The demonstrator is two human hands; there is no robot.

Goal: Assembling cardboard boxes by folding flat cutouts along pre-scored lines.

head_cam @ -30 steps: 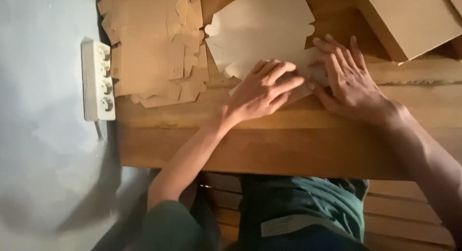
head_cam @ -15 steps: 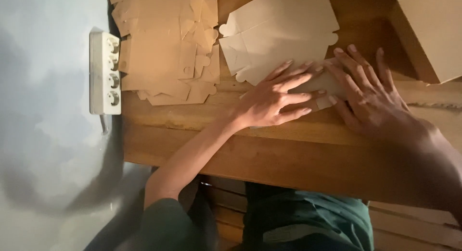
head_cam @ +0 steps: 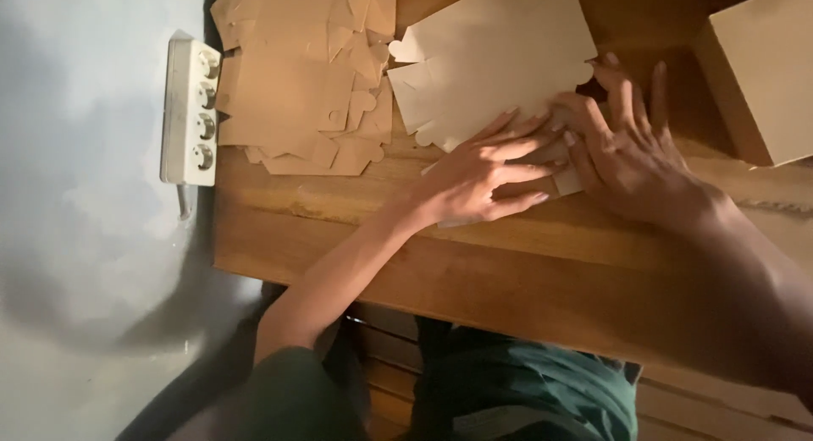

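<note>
Both hands (head_cam: 559, 166) flat — cardboard blank (head_cam: 500, 60)

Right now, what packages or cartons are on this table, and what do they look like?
Flat pale-brown die-cut carton blank: table middle, under the left hand and right hand.
Stack of darker brown die-cut cardboard blanks: table's left end, ragged edges.
Assembled plain brown cardboard box: upper right.
No labels or screens.

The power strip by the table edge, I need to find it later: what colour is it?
White; the power strip shows in the head view.
</note>
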